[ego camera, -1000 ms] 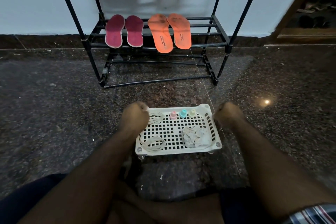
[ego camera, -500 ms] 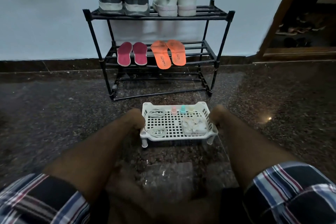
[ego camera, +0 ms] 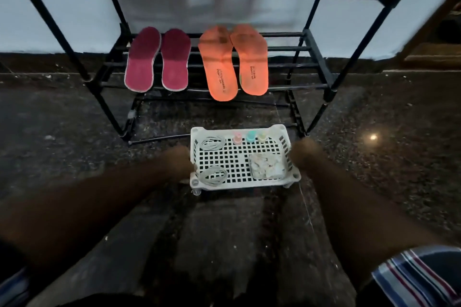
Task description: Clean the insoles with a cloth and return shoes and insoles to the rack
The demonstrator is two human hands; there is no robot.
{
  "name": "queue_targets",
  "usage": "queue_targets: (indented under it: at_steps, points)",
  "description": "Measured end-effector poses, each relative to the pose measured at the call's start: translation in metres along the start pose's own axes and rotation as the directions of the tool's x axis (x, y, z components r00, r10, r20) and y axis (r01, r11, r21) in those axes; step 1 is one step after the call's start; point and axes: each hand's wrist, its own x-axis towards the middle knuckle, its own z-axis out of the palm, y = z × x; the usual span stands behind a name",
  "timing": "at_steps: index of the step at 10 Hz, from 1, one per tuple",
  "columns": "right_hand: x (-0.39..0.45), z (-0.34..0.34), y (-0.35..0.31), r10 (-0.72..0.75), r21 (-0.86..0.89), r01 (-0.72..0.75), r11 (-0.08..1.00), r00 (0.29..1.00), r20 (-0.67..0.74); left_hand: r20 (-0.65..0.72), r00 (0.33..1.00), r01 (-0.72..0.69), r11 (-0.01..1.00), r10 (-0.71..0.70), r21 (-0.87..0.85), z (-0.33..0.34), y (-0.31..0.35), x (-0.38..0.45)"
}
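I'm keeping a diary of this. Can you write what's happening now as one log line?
left hand and right hand: grip white tray sides | insoles: red pair, orange pair on rack middle shelf

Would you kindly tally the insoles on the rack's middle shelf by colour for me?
Maroon insoles: 2
Orange insoles: 2
Total: 4

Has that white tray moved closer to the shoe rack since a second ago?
Yes. The white tray now sits nearer the shoe rack, almost at its bottom bar.
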Motion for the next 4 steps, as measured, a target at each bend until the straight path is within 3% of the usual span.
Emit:
queue_targets:
  at_steps: [2, 3, 4]
  points:
    - [0.011, -0.001, -0.016, 0.010, -0.029, -0.008, 1.000, 0.997, 0.070, 0.080, 0.997, 0.040, 0.969, -0.021, -0.242, -0.012, -0.011, 0.004]
    - [-0.017, -0.021, -0.033, -0.017, -0.117, 0.022, 0.993, 0.999, 0.042, 0.062, 0.997, 0.059, 0.983, -0.049, -0.176, -0.024, -0.011, -0.006]
    - [-0.059, -0.037, -0.050, -0.064, -0.104, 0.061, 0.993, 0.998, -0.025, -0.076, 0.997, 0.012, 0.994, -0.004, 0.112, -0.027, 0.004, -0.030]
